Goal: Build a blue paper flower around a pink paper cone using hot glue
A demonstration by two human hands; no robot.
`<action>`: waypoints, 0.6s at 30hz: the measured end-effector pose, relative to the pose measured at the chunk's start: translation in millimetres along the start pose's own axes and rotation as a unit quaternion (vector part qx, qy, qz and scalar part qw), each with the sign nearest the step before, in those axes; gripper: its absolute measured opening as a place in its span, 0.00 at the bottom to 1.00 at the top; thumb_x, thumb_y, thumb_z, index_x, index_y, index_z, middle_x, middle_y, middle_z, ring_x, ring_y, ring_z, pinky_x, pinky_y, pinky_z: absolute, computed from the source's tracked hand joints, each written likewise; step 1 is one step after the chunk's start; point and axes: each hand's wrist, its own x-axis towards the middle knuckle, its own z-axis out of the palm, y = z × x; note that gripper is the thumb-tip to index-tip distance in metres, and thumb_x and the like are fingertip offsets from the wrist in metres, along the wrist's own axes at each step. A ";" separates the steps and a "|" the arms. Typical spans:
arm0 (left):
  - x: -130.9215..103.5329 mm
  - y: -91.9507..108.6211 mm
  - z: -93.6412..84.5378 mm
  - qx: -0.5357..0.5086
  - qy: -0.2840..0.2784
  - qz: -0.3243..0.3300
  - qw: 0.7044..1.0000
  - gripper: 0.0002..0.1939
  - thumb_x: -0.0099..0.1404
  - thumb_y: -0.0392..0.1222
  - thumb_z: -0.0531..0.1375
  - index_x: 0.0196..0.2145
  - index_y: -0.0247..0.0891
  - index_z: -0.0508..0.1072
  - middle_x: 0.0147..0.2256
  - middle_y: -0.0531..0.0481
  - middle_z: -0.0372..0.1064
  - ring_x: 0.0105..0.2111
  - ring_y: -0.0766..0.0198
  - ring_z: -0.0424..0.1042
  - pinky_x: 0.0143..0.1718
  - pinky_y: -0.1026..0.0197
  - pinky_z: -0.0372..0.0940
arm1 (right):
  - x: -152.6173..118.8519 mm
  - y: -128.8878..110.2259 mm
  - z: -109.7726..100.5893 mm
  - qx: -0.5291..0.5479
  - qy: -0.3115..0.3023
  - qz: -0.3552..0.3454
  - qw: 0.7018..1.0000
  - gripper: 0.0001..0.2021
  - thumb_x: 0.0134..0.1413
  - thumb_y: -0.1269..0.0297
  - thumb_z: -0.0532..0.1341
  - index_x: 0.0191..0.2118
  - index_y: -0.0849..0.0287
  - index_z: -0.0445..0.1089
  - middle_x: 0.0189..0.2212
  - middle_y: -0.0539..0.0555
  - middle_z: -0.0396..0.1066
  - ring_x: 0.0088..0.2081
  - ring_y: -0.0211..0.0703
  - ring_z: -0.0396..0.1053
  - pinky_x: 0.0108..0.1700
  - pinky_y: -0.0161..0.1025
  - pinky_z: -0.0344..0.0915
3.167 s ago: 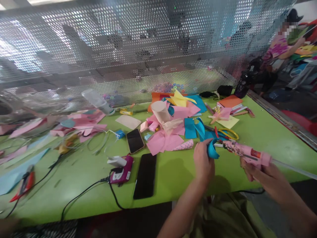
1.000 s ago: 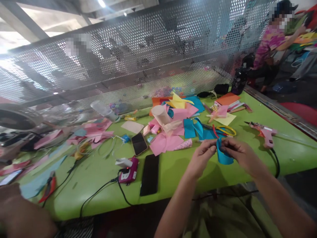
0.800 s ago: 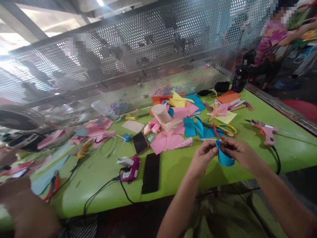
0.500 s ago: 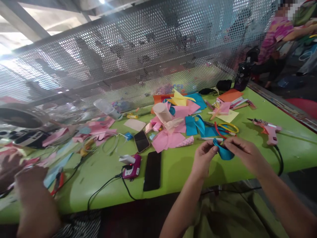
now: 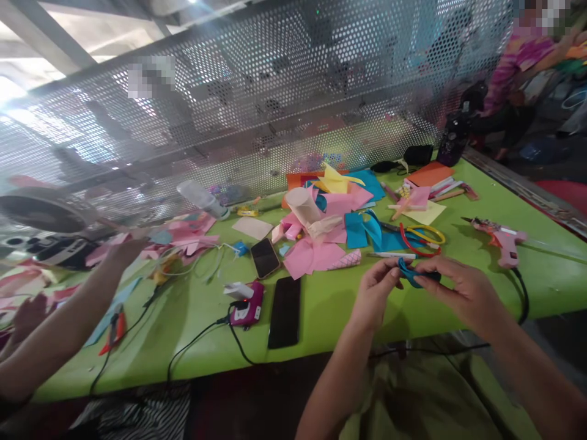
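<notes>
A small piece of blue material, bent over on itself, is held between my two hands above the table's front part. My left hand pinches its left end with thumb and fingers. On the other side, my right hand grips it with the thumb below and fingers on top. Just behind them lie scissors with red and yellow handles, a white pen and blue sheets. A pink glue gun rests to the right of my right hand.
A black phone, a smaller phone and a magenta power adapter with cables lie left of my hands. Pink scraps are heaped mid-table. Another person's arm reaches over the left side, near red-handled pliers.
The blue piece, earlier a hanging loop, is now folded flatter, and my right hand has closed further over it. At the left, the other person's arm has reached forward toward the pink scraps.
</notes>
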 end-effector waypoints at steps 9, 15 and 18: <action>-0.3 -3.9 2.6 -0.029 0.012 0.007 0.999 0.23 0.54 0.55 0.81 0.37 0.37 0.80 0.37 0.50 0.77 0.33 0.67 0.69 0.39 0.62 0.63 | 1.2 -5.7 5.6 -0.022 0.041 -0.068 0.997 0.02 0.70 0.60 0.68 0.43 0.49 0.76 0.36 0.51 0.81 0.37 0.49 0.79 0.42 0.45 0.73; -5.8 3.1 4.0 -0.028 0.052 0.020 0.998 0.29 0.53 0.52 0.83 0.46 0.38 0.79 0.40 0.49 0.79 0.40 0.64 0.75 0.46 0.62 0.67 | 0.5 -9.3 9.1 -0.174 0.095 -0.189 0.962 0.05 0.70 0.70 0.68 0.45 0.51 0.77 0.36 0.52 0.83 0.40 0.50 0.79 0.46 0.48 0.70; -11.1 8.7 3.0 -0.011 0.081 0.025 0.996 0.27 0.54 0.55 0.82 0.43 0.37 0.80 0.36 0.50 0.78 0.36 0.66 0.74 0.43 0.62 0.68 | -0.6 -10.2 9.1 -0.245 0.111 -0.236 0.934 0.09 0.67 0.74 0.69 0.48 0.52 0.78 0.38 0.53 0.84 0.42 0.52 0.79 0.49 0.50 0.69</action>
